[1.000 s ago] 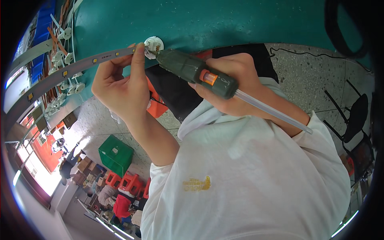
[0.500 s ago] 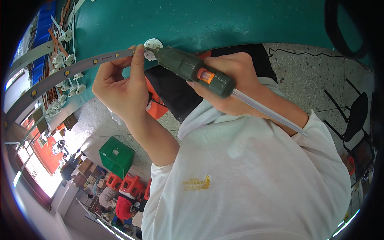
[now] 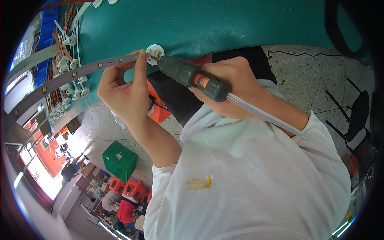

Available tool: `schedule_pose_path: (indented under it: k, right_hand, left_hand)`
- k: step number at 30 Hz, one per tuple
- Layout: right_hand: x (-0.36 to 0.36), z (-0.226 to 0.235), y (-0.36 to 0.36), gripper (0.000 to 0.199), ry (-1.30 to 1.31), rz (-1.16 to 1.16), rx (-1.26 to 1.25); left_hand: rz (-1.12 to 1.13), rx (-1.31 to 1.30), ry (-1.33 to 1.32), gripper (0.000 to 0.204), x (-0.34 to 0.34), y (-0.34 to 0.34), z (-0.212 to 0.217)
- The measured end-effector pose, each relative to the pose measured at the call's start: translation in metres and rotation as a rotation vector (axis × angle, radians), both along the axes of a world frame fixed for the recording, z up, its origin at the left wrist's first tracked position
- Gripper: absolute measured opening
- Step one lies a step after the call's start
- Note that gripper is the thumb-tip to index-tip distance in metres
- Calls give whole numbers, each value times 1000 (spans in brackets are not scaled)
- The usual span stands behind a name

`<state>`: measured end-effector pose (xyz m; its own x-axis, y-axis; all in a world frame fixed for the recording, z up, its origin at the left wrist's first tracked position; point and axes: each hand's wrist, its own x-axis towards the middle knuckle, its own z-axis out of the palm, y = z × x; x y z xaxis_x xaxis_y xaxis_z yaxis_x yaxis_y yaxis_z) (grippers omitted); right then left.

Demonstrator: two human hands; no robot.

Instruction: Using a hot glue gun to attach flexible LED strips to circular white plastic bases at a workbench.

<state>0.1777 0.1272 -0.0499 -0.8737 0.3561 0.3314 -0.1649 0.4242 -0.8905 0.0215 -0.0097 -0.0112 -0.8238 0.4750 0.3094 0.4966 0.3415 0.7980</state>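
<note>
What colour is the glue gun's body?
The glue gun has a dark green body, best seen in the head view.

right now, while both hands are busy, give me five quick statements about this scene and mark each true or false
1. The right hand grips a dark green glue gun. True.
2. The left hand holds a pair of scissors. False: it pinches the end of a light strip.
3. A clear rod sticks out of the rear of the glue gun. True.
4. The glue gun's tip points away from the light strip. False: it points toward the pinched end, by a white round piece.
5. The green box stands on the table. False: it is on the floor.
</note>
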Motion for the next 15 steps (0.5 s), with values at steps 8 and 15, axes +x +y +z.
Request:
schedule_pose_path:
  k: [8, 15]
  right_hand:
    - [1, 11, 6, 15, -85, 32, -106]
    - [2, 9, 6, 15, -114, 13, -179]
  left_hand:
    - [-382, 32, -224, 19, -27, -6, 20]
    - [-405, 15, -199, 18, -27, -7, 20]
